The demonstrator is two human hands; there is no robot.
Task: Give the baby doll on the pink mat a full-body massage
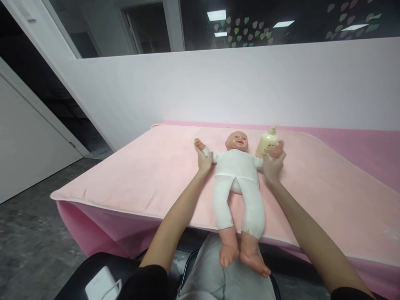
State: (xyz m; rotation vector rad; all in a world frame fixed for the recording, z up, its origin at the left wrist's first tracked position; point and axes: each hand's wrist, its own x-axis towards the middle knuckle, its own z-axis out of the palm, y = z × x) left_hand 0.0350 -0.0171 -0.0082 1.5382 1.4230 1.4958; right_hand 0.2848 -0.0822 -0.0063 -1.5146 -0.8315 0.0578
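A baby doll (236, 166) in a white cloth body lies on its back on the pink-covered table, head toward the wall. Its bare feet hang past the near edge, over my lap. My left hand (204, 160) is wrapped round the doll's arm on the left, just below its small hand. On the other side my right hand (273, 166) grips the doll's other arm near the wrist. Both doll arms are spread outward. Just behind my right hand stands a pale yellow pump bottle (266, 142), partly covered by the doll's hand.
A light pink blanket (131, 175) covers the table over a darker pink cloth (356, 146). Behind it rises a white wall (250, 87) with a window above. At lower left, a white device with a cable (102, 284) rests on a black seat (79, 277).
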